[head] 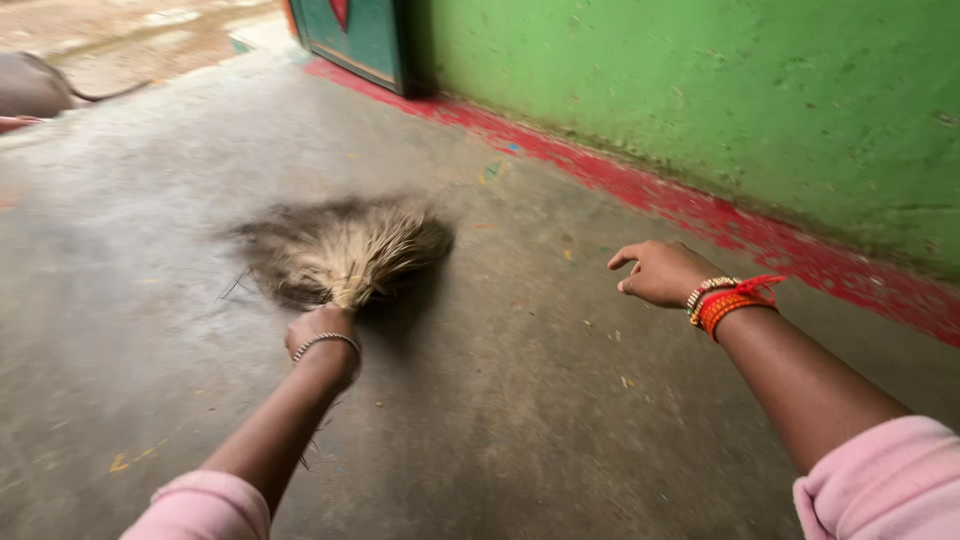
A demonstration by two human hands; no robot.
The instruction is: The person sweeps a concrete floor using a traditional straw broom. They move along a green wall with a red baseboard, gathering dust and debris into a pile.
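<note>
Straw-coloured bristles of a grass broom (345, 250) fan out against the grey concrete floor (520, 420), blurred at their tips, at about eleven o'clock from the middle of the view. The left hand (320, 328) is clamped around the bundled neck of the broom, fist closed, a silver bangle at the wrist. The right hand (662, 272) hangs free at about three o'clock, well apart from the broom, fingers loosely curled and holding nothing; beaded and orange thread bands (728, 298) sit on its wrist. A green wall (720, 90) with a red painted base strip (700, 212) runs from twelve to four o'clock, and a teal door (355, 35) stands at twelve.

Small yellow flecks lie scattered over the floor. With the fan pressed this flat, brittle strands could snap off and add to the litter. A one-handed grip so low on the neck could also slip, I judge.
</note>
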